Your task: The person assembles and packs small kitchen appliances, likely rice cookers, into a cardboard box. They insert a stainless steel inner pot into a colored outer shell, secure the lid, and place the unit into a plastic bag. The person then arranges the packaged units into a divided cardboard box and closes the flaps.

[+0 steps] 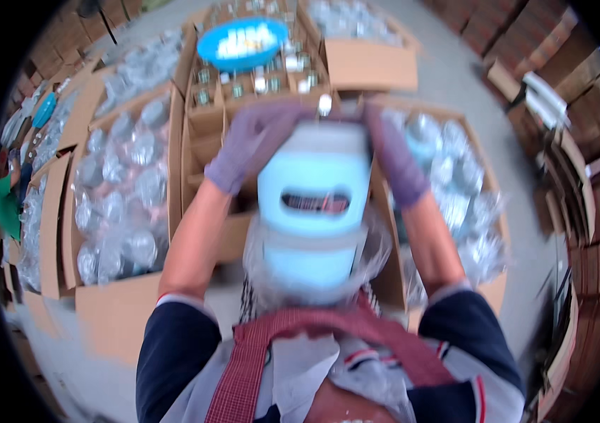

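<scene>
Grip in head view: left hand (257, 137) and right hand (393, 151), purple-gloved, closed around far end of light-blue container (314, 169); fingertips blurred. Container before chest, dark slot facing up, clear plastic (257, 261) bunched around near end. Blue basin (208, 49) beyond, on divided carton (204, 130).
</scene>
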`<state>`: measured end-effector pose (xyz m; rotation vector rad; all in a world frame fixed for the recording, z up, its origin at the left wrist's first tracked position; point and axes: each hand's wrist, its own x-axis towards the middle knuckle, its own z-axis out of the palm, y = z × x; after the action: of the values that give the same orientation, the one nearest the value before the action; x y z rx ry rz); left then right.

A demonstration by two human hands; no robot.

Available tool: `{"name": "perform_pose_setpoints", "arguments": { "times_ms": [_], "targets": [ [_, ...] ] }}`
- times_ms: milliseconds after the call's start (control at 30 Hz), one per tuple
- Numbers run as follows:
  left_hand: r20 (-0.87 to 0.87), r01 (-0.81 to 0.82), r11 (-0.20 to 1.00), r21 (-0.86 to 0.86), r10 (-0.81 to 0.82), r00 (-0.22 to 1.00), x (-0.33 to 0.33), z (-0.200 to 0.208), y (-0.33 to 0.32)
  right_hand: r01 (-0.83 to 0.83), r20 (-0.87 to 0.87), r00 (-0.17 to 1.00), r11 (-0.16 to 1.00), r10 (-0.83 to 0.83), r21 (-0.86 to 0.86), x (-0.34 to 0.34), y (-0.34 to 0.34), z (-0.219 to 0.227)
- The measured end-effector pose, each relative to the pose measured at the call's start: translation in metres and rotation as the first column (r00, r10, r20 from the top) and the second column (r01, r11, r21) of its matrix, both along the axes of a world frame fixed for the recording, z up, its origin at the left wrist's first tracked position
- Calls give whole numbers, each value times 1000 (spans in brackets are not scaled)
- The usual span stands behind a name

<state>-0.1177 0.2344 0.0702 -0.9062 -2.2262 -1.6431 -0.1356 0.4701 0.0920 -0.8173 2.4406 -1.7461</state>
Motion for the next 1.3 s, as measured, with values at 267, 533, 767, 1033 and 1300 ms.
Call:
{"name": "perform_pose_setpoints", "arguments": {
  "times_ms": [267, 533, 767, 1033, 1300],
  "targets": [
    [-653, -122, 992, 42, 120, 748, 70, 51, 85, -105, -137, 923, 580, 359, 808, 33, 33, 111],
    [-717, -11, 999, 51, 44, 696, 142, 58, 90, 45, -323, 792, 479, 517, 877, 116, 38, 132],
    [-728, -14, 998, 64, 56, 684, 159, 60, 76, 203, -442, 51, 424, 896, 883, 113, 38, 138],
    [-612, 145, 987, 69, -73, 788, 150, 47, 72, -60, -111, 725, 223, 680, 973, 117, 25, 140],
    [-146, 31, 577, -816, -258, 955, 143, -45, -10, -9, 164, 978, 765, -127, 644, 90, 82, 98]
  ]
}}
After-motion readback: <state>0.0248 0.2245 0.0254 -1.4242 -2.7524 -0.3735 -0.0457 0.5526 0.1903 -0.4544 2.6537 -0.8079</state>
